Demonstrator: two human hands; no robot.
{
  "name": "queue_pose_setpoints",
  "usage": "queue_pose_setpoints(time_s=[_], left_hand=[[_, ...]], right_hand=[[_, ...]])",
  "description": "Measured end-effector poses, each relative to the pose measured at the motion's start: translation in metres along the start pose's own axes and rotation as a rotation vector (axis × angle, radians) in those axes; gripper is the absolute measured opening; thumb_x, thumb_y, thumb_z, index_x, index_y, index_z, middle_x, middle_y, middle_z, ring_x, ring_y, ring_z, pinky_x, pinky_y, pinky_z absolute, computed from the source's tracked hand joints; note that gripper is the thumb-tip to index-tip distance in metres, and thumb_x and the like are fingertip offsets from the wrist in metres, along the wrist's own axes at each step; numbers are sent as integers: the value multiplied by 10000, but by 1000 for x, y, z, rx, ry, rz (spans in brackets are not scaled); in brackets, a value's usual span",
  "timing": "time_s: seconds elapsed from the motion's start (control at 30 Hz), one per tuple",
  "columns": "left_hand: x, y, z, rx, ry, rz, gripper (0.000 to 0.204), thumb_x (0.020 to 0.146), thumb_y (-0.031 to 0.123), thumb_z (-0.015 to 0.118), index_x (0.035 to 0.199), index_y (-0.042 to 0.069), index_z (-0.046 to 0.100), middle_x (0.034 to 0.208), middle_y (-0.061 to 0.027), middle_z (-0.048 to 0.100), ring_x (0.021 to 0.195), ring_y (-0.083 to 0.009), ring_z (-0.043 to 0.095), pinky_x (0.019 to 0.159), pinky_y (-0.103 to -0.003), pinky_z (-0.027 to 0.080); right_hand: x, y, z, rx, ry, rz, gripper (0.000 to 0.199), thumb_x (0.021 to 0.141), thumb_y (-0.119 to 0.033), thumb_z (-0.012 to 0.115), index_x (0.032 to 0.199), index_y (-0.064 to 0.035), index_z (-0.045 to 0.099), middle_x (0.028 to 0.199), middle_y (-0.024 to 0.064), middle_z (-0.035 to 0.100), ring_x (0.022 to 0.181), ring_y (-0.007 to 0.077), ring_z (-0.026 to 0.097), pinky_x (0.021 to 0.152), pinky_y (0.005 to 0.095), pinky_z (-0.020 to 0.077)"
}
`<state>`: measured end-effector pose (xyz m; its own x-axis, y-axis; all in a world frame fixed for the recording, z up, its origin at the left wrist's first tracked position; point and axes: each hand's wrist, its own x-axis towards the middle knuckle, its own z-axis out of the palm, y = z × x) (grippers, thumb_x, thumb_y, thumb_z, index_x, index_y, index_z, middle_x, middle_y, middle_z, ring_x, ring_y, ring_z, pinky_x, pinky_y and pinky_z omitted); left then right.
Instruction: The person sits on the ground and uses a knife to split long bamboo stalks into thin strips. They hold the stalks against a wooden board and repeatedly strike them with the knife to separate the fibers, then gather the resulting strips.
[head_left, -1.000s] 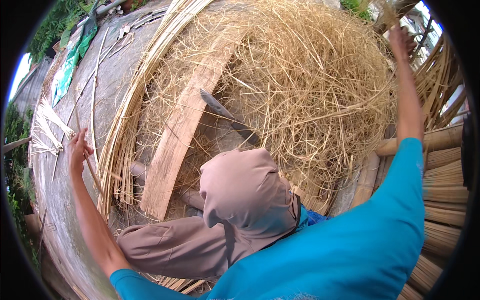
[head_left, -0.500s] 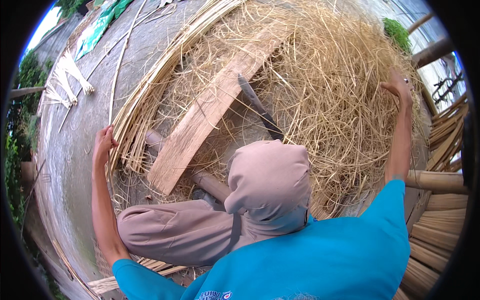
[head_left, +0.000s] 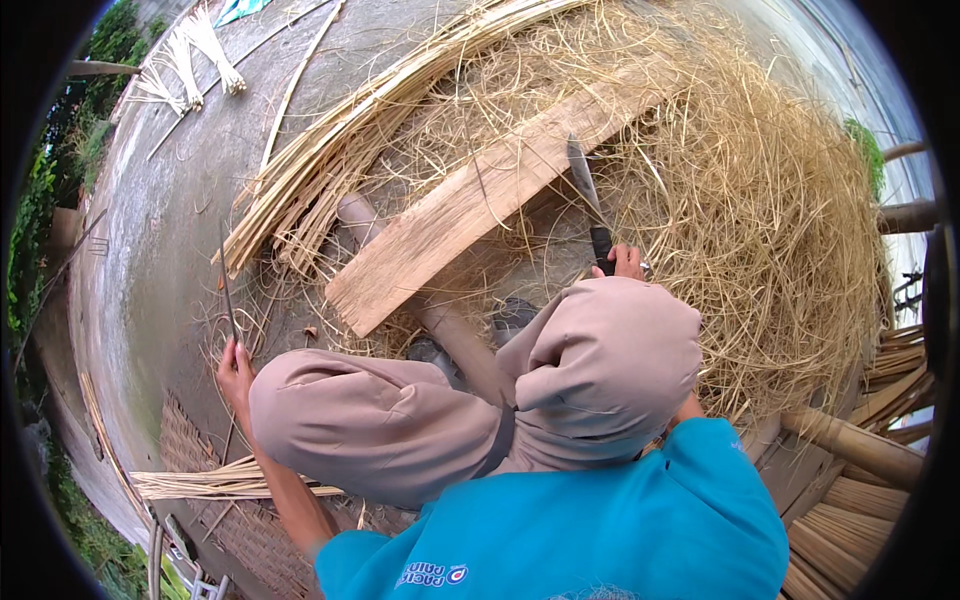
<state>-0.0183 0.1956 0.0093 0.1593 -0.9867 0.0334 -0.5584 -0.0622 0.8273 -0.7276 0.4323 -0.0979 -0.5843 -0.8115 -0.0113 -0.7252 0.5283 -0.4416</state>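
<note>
My left hand [head_left: 236, 376], beside my left knee, is closed on a thin dark strip [head_left: 228, 290] that points away from me over the concrete. Past my right knee, my right hand [head_left: 627, 262] has its fingers closed at the black handle of a knife [head_left: 583, 178]; the knee hides part of this hand and wrist. The blade points away, its tip near the edge of a wooden board [head_left: 460, 220]. The board slants over a round pole [head_left: 455, 340] in front of my legs.
A large heap of curly shavings [head_left: 760, 220] spreads to the right. Long pale split strips [head_left: 350, 140] lie left of the board, with tied white bundles [head_left: 190, 60] at far left. More strips [head_left: 235, 480] rest on a woven mat [head_left: 185, 435]. Bamboo poles [head_left: 850, 445] stand at right.
My right hand has come in from the far side of the shavings to the knife handle. My left hand has drawn back toward my knee. The whole view has shifted.
</note>
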Motion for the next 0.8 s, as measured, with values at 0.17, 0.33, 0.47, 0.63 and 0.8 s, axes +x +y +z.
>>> queue_pose_setpoints(time_s=[0.17, 0.33, 0.47, 0.63, 0.8], left_hand=[[-236, -201, -136, 360, 407, -305, 371, 1005, 170, 616, 1299, -53, 649, 1050, -164, 753, 922, -197, 684, 856, -330, 533], [-221, -134, -93, 429, 421, -340, 335, 1011, 249, 616, 1218, -2, 698, 913, -183, 718, 787, -227, 644, 763, -367, 500], [-281, -170, -146, 638, 501, -351, 336, 993, 251, 604, 1204, 14, 714, 996, -265, 713, 927, -416, 681, 846, -479, 516], [-227, -166, -159, 994, 154, -866, 806, 928, 420, 682, 1573, 69, 348, 1363, -287, 544, 1331, -425, 482, 1100, -505, 405], [-230, -218, -95, 792, 446, -386, 702, 982, 304, 657, 1574, 75, 358, 1480, -341, 393, 1371, -487, 391, 1148, -509, 334]], right_hand=[[14, -39, 30, 30, -193, 94, 573, 816, -170, 765, 1279, -87, 439, 951, 190, 666, 809, 391, 670, 732, 492, 512], [1, 86, 40, 152, 156, 48, 491, 847, -218, 762, 1261, -50, 559, 875, 96, 678, 785, 249, 667, 722, 411, 520], [-3, 85, -7, 200, -26, 92, 489, 848, -233, 769, 1263, -49, 588, 891, 90, 680, 809, 230, 655, 745, 394, 511], [-2, 59, -87, 313, -333, 225, 487, 849, -252, 778, 1264, -49, 623, 910, 82, 682, 840, 205, 641, 773, 373, 501], [31, -126, -186, 282, -797, 69, 488, 850, -270, 786, 1266, -48, 659, 929, 74, 684, 870, 181, 627, 801, 352, 490]])
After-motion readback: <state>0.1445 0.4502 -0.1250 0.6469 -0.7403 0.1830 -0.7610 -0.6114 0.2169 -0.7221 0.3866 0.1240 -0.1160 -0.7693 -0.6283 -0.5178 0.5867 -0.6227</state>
